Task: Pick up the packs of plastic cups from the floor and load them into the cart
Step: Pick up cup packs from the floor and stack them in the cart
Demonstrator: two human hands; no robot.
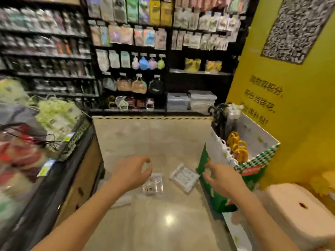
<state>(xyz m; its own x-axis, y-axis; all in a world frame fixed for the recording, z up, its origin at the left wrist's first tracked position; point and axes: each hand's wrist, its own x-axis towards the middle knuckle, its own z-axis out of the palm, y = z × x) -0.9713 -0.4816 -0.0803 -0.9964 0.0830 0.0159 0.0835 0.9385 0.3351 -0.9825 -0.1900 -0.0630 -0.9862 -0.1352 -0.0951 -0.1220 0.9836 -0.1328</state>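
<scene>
Two packs: clear pack (153,184) and white pack (184,177) are lying flat on the floor (163,134), near each other but apart, in the gap between the two hands.
Clear pack look: see-through wrap is catching glare; a small dark-printed label is showing at its near edge; contents are too blurred to make out.
Clear pack place: it is lying just past the left hand, whose fingertips are overlapping its far corner in view.
White pack look: whitish and squarish, it is lying turned on a diagonal, with faint print on its top face.
White pack place: it is lying just beside the foot of the bin (262,156).
Third shape (121,201): pale and blurred, it is showing beside the left forearm; cannot tell what it is.
Left hand (130,173): it is hovering above the floor, fingers loosely curled, thumb apart from them, holding nothing.
Right hand (220,180): it is reaching forward with fingers spread and slightly bent, holding nothing.
Bin contents: yellow hooked handles (237,147) are sticking up inside the green-and-white walls.
Stool (299,211): pale pink, it is standing at far right.
</scene>
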